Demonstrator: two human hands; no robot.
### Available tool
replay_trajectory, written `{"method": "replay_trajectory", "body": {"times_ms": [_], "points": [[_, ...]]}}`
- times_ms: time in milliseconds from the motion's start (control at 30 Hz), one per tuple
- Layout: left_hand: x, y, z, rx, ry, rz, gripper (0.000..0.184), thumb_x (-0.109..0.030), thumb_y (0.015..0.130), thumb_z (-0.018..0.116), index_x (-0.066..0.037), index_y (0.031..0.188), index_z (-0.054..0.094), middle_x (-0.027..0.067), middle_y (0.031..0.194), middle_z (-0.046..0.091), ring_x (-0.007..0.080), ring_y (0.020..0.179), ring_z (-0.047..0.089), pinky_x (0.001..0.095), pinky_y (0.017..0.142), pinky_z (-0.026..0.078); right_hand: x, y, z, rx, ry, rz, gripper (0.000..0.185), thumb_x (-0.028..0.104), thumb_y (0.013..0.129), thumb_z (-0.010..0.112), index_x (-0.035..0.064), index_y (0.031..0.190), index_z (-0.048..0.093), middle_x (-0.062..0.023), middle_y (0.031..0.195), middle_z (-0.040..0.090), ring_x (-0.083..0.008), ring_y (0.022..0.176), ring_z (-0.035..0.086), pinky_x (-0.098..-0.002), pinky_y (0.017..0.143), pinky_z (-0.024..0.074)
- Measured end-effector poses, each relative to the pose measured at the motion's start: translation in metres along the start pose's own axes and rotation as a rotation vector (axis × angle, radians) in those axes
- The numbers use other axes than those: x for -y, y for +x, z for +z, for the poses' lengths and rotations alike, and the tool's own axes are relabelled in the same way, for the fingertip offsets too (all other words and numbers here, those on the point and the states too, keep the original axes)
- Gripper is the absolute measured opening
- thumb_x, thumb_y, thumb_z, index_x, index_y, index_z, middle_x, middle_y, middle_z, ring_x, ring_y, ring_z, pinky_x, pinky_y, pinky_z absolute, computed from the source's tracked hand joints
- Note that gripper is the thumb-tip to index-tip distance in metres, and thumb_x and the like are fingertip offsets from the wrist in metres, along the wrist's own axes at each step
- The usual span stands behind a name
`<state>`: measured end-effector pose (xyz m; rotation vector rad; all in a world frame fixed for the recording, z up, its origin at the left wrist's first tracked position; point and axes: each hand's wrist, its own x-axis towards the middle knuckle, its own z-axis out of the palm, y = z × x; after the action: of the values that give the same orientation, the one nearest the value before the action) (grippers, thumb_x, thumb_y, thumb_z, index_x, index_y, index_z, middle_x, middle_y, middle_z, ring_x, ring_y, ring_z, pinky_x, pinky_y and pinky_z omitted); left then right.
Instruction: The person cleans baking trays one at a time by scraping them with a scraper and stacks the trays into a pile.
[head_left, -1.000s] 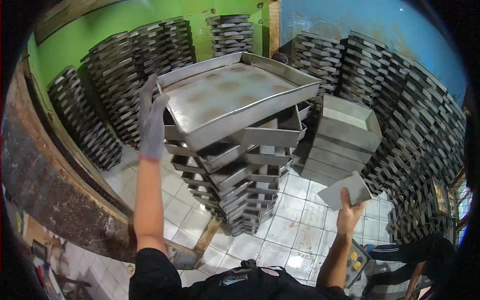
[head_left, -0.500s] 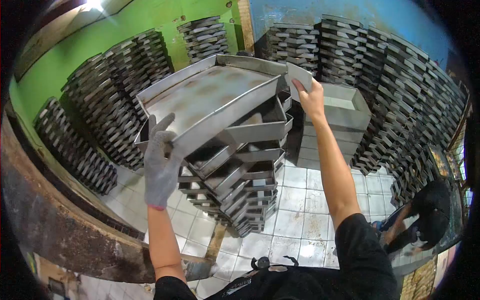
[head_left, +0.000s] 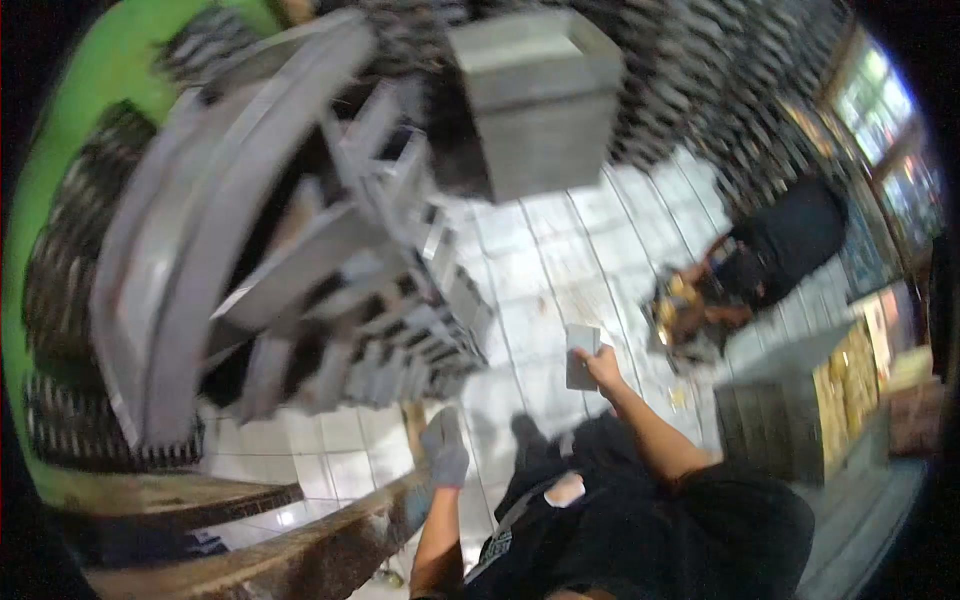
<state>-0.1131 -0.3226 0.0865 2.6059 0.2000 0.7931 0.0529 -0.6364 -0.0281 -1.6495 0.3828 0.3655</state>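
My right hand (head_left: 602, 369) grips a flat grey plate (head_left: 579, 358) over the tiled floor, with the thumb lying across its face. Low in the centre hangs my left hand (head_left: 446, 452), in a grey glove; blur hides how its fingers lie, and I make out no object in it. To the left rises a tall stack of metal trays (head_left: 300, 270), laid crosswise on one another. The large top tray (head_left: 190, 230) looks steeply tilted in this view, and neither hand touches it.
A stack of deeper pans (head_left: 545, 130) stands at top centre. On the right a person in dark clothes (head_left: 780, 245) bends over a tray of yellowish items. Piled trays (head_left: 740, 90) line the walls. A worn wooden edge (head_left: 340, 540) runs along the lower left.
The view has swung right and down. My left hand has come off the top tray's edge. My right hand, still holding the plate, has left the tray's far corner and dropped low before my body.
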Motion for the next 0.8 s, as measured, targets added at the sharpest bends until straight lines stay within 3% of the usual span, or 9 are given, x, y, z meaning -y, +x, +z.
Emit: {"method": "replay_trajectory", "body": {"times_ms": [100, 200, 267, 333, 400, 600, 667, 767, 800], "points": [[-0.020, -0.071, 0.056, 0.319, -0.323, -0.331, 0.044, -0.034, 0.105, 0.054, 0.003, 0.081, 0.060, 0.0168, 0.067, 0.055, 0.0231, 0.060, 0.050, 0.0404, 0.061, 0.041, -0.078, -0.013, -0.055, -0.054, -0.102, 0.157, 0.034, 0.021, 0.090, 0.079, -0.0055, 0.109, 0.070, -0.0137, 0.093, 0.076, -0.0209, 0.080, 0.072, -0.0378, 0.072, 0.0574], [-0.061, -0.073, 0.092, 0.459, -0.408, -0.331, 0.039, -0.033, 0.104, 0.058, 0.003, 0.087, 0.060, 0.0162, 0.070, 0.056, 0.0218, 0.064, 0.050, 0.0403, 0.064, 0.043, -0.165, -0.007, -0.099, -0.088, -0.147, 0.244, 0.036, 0.024, 0.090, 0.079, -0.0051, 0.109, 0.070, -0.0138, 0.094, 0.076, -0.0212, 0.082, 0.073, -0.0389, 0.074, 0.0574], [-0.083, -0.059, 0.122, 0.867, -0.546, -0.583, 0.032, -0.030, 0.101, 0.062, 0.001, 0.092, 0.061, 0.0130, 0.072, 0.059, 0.0204, 0.068, 0.055, 0.0395, 0.067, 0.046, -0.170, -0.013, -0.120, -0.089, -0.140, 0.301, 0.038, 0.026, 0.090, 0.079, -0.0045, 0.111, 0.070, -0.0159, 0.094, 0.076, -0.0245, 0.083, 0.073, -0.0394, 0.075, 0.0571], [-0.088, -0.078, 0.171, 0.955, -0.588, -0.647, 0.024, -0.025, 0.098, 0.067, -0.002, 0.098, 0.061, 0.0091, 0.077, 0.063, 0.0171, 0.073, 0.059, 0.0338, 0.071, 0.049, -0.206, -0.003, -0.148, -0.011, -0.329, 0.209, 0.040, 0.027, 0.089, 0.077, -0.0051, 0.112, 0.069, -0.0187, 0.093, 0.075, -0.0284, 0.083, 0.073, -0.0386, 0.076, 0.0570], [-0.095, -0.096, 0.222, 1.128, -0.706, -0.980, 0.019, -0.020, 0.098, 0.067, -0.002, 0.102, 0.061, 0.0065, 0.078, 0.062, 0.0141, 0.076, 0.061, 0.0296, 0.071, 0.051, -0.226, 0.004, -0.176, 0.018, -0.433, 0.229, 0.041, 0.027, 0.089, 0.077, -0.0044, 0.114, 0.068, -0.0198, 0.091, 0.074, -0.0290, 0.081, 0.073, -0.0395, 0.074, 0.0563], [-0.113, -0.205, 0.429, 1.062, -0.717, -0.973, 0.023, -0.011, 0.100, 0.064, 0.000, 0.119, 0.061, 0.0079, 0.099, 0.063, 0.0139, 0.087, 0.061, 0.0296, 0.074, 0.054, -0.317, 0.084, -0.254, 0.220, -0.479, 0.346, 0.045, 0.026, 0.089, 0.074, -0.0021, 0.122, 0.066, -0.0218, 0.080, 0.070, -0.0301, 0.071, 0.070, -0.0407, 0.069, 0.0542], [-0.118, -0.253, 0.518, 1.255, -0.689, -1.158, 0.034, -0.030, 0.103, 0.060, -0.011, 0.131, 0.057, 0.0031, 0.109, 0.065, 0.0148, 0.096, 0.064, 0.0324, 0.084, 0.051, -0.398, 0.110, -0.295, 0.208, -0.512, 0.379, 0.043, 0.024, 0.088, 0.075, -0.0045, 0.120, 0.065, -0.0213, 0.077, 0.070, -0.0270, 0.069, 0.070, -0.0401, 0.068, 0.0544], [-0.134, -0.332, 0.652, 1.313, -0.982, -1.454, 0.039, -0.036, 0.101, 0.060, -0.013, 0.132, 0.056, 0.0041, 0.117, 0.066, 0.0174, 0.107, 0.064, 0.0363, 0.090, 0.048, -0.490, 0.135, -0.356, -0.130, -0.082, 0.395, 0.028, 0.013, 0.093, 0.072, -0.0049, 0.114, 0.066, -0.0140, 0.093, 0.074, -0.0195, 0.084, 0.069, -0.0369, 0.078, 0.0541], [-0.194, -0.307, 0.680, 1.282, -0.873, -1.410, 0.040, -0.036, 0.101, 0.061, -0.013, 0.133, 0.056, 0.0042, 0.120, 0.066, 0.0174, 0.110, 0.063, 0.0370, 0.092, 0.048, -0.500, 0.145, -0.377, -0.287, 0.014, 0.472, 0.025, 0.012, 0.095, 0.071, -0.0049, 0.114, 0.067, -0.0105, 0.104, 0.073, -0.0187, 0.092, 0.067, -0.0347, 0.084, 0.0526]]}}
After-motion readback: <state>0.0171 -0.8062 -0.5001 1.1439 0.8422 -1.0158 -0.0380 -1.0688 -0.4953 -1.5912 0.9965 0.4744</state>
